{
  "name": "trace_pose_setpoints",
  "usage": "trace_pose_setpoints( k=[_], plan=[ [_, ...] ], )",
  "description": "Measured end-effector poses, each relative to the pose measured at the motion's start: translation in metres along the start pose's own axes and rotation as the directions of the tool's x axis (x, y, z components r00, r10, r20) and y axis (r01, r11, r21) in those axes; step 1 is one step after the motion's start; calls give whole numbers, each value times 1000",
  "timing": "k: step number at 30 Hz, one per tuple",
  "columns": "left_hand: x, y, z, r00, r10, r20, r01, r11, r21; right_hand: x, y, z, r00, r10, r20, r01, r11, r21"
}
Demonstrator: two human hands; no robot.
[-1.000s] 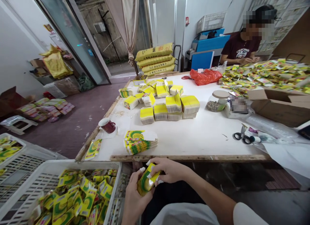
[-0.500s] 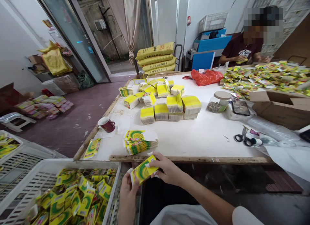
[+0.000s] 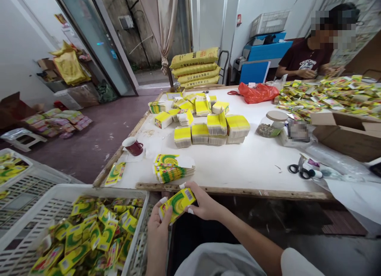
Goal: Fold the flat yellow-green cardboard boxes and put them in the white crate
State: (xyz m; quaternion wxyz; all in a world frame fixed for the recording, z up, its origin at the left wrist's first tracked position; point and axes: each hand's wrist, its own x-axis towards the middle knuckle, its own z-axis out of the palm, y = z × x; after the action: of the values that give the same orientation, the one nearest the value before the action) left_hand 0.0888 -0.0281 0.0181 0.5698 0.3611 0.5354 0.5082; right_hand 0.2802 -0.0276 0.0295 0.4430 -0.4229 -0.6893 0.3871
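Both my hands hold one yellow-and-green packet (image 3: 177, 203) just below the near edge of the white table (image 3: 256, 165). My left hand (image 3: 157, 224) grips its lower left end with thumb and fingers closed. My right hand (image 3: 200, 201) pinches its upper right end. A stack of the same packets (image 3: 172, 169) lies on the table right above my hands. A white plastic crate (image 3: 98, 190) full of loose packets stands to my left.
Bundles of yellow-and-white wrappers (image 3: 208, 127) sit mid-table, with a red mug (image 3: 133, 146), a jar (image 3: 269, 124), scissors (image 3: 300, 171), a cardboard box (image 3: 345, 133) and a red bag (image 3: 258, 92). A seated person (image 3: 309, 58) works at a packet heap (image 3: 330, 95) far right.
The packet has been turned from edge-on to flat, its printed face now up. My hands have risen slightly toward the table edge.
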Motion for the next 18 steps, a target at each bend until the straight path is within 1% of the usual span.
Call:
trace_pose_setpoints(
  k=[3,5,6,7,8,9,10,11,12,14,15,16,17,18],
  plan=[
    [-3,4,-1,1000,-9,0,9,1000,23,-1,3,11,999,-38,13,38,999,-26],
    [-5,7,-5,1000,-1,-22,2,999,51,-1,4,15,999,-45,29,45,999,-12],
    [-6,10,-10,998,30,-62,-25,996,88,1,4,16,999,-45,25,45,999,9],
    [-5,13,-18,988,86,-126,-67,987,147,3,4,16,999,-45,10,45,999,26],
    [-4,18,-28,963,162,-213,-114,968,222,7,4,14,999,-41,-15,41,999,34],
    [-2,22,-41,916,254,-311,-154,938,311,12,3,12,999,-30,-43,31,999,22],
    [0,27,-56,843,350,-408,-177,898,403,19,2,7,997,-15,-72,15,1000,-10],
    [3,32,-72,748,435,-501,-184,862,473,28,1,2,995,1,-98,-7,998,-62],
    [5,36,-88,654,520,-550,-177,812,557,39,-1,-3,992,24,-125,-41,990,-132],
    [9,39,-115,546,666,-508,-64,638,767,65,-3,-13,982,85,-169,-134,943,-304],
    [10,39,-125,519,716,-467,-37,565,824,79,-4,-16,971,135,-198,-204,897,-391],
    [11,36,-132,514,743,-429,-24,513,858,92,-4,-18,956,187,-225,-274,844,-461],
    [12,32,-136,527,744,-410,-33,500,866,104,-3,-19,943,222,-250,-321,810,-491],
    [13,26,-136,565,718,-406,-60,527,848,115,-2,-18,929,253,-270,-361,781,-509]
  ],
)
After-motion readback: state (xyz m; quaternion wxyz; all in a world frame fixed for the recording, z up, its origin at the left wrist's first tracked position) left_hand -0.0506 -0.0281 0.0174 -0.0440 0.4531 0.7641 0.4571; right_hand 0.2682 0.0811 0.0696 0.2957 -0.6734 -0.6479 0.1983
